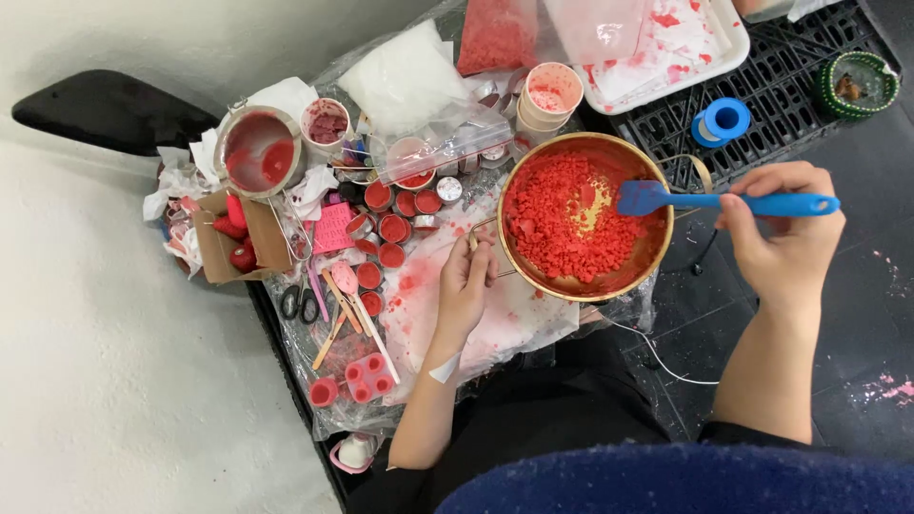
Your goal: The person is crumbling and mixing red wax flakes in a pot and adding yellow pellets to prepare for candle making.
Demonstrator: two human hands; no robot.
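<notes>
A round brass-coloured pan (pixel 657 249) full of red crumbly pieces (pixel 562 224) sits in front of me. My right hand (pixel 781 233) is shut on the handle of a blue spatula (pixel 724 202), whose blade hangs over the pan's right side above the crumbs. My left hand (pixel 466 281) rests at the pan's left rim, fingers curled on what looks like the pan's thin handle. A white bandage wraps my left wrist.
Left of the pan lie several small tins of red wax (pixel 392 228), scissors (pixel 300 303), red moulds (pixel 367 376), a metal pot (pixel 257 150), stacked cups (pixel 550 95), plastic bags and a stained white tray (pixel 666 48). A blue tape roll (pixel 721 121) lies on a black grid.
</notes>
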